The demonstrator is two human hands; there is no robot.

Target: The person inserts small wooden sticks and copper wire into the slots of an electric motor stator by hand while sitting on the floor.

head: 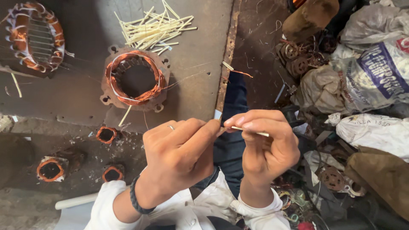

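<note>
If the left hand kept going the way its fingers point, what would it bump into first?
The left hand points toward the right hand, so it would meet those fingertips pinching the thin pale sleeve stick, though depth is unclear.

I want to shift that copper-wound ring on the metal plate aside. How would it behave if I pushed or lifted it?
The copper-wound ring looks like thick metal, so probably heavy and stiff. It lies flat on the plate, so it would likely slide rather than roll. Thin loose wire strays from its winding and might snag.

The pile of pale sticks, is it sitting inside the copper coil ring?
No, the pile of pale sticks lies on the metal plate above the copper-wound stator, outside its ring.
</note>
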